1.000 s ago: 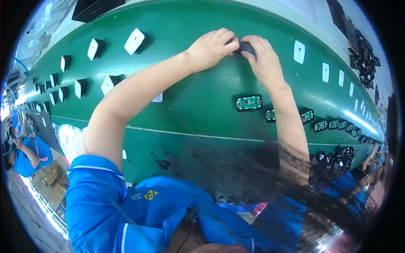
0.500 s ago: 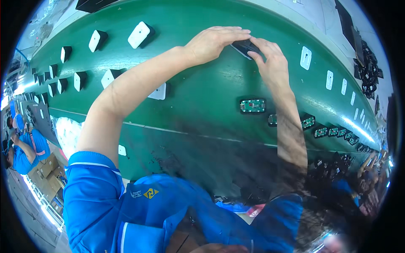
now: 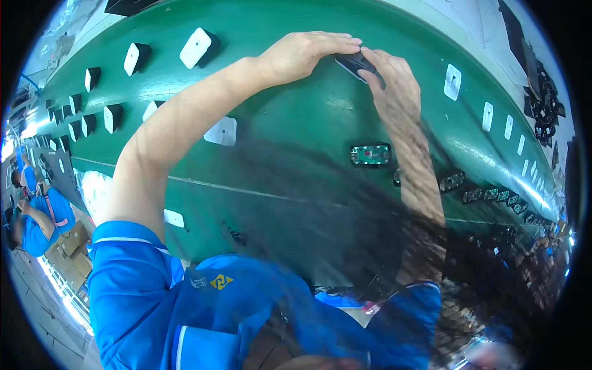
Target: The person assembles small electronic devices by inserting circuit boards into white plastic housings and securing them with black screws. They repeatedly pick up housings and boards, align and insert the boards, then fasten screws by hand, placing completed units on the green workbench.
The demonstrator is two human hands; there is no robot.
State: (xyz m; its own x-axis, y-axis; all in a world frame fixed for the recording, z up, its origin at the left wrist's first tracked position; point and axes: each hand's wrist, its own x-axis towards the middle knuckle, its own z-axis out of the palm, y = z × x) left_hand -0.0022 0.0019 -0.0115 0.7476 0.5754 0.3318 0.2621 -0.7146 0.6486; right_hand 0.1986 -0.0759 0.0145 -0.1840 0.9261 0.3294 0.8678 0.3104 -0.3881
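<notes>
Both my hands are together at the far side of the green work surface, around a black plastic housing with a pale lower edge. My left hand presses its outstretched fingers along the top of the housing. My right hand grips the other side, thumb below and fingers bent over the top. The fingers hide part of the housing. Nearer to me, left of my right forearm, an open black case with a green circuit board lies on the surface. A white-faced cover lies beside my left forearm.
Black housings with white faces stand in rows along the left of the green bench. White plates and black cases with boards line the right. Dark blurred strands hang across the lower middle. Another person is at far left.
Both hands keep hold of the housing and have hardly moved. The view has shifted slightly, and the dark strands cover more of my right forearm and the cases beside it.
</notes>
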